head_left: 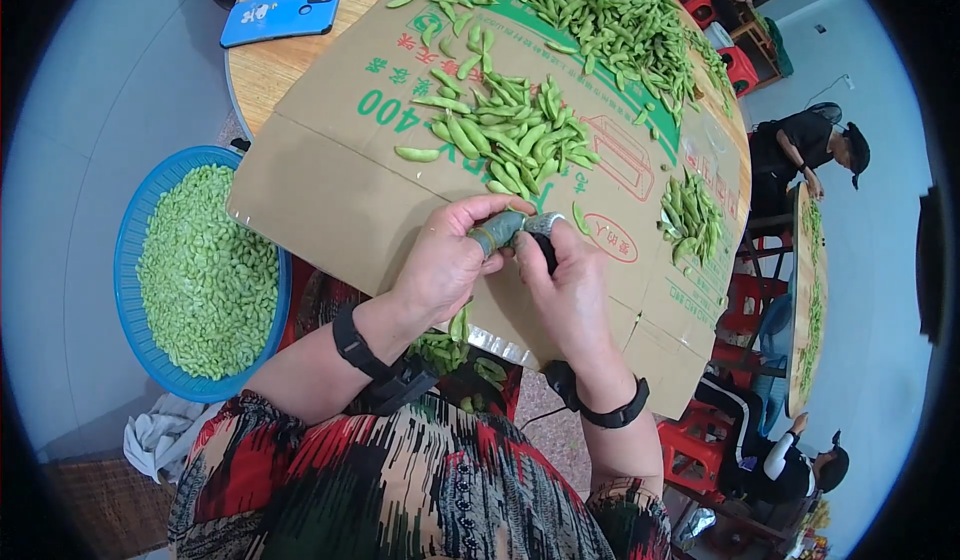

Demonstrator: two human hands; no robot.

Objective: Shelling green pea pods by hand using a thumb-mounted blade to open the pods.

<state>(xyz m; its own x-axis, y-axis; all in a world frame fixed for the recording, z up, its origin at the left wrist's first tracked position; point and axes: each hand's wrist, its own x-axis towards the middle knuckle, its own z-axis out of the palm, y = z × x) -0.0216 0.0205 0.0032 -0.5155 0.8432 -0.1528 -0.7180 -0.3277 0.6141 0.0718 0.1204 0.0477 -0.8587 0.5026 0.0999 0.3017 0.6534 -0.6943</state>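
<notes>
My left hand (447, 257) and my right hand (568, 285) meet over the near part of a flattened cardboard sheet (350, 190). Their fingers are pinched together, and whatever lies between them is hidden. A grey-green cover with a band wraps a fingertip of the left hand; a grey knit cover and something black sit at the right fingertips. Just beyond the hands lies a heap of green soybean pods (525, 130). One loose pod (581, 218) rests right of the fingers. Several pods and husks (450, 352) show below the cardboard edge, near my lap.
A blue basket (128, 235) of shelled green beans stands at left. The round wooden table (262, 75) carries a blue phone (280, 17), a large pod pile (590, 5) and a smaller pile (693, 215). Two people work at another table (803, 360) at right, among red stools (695, 450).
</notes>
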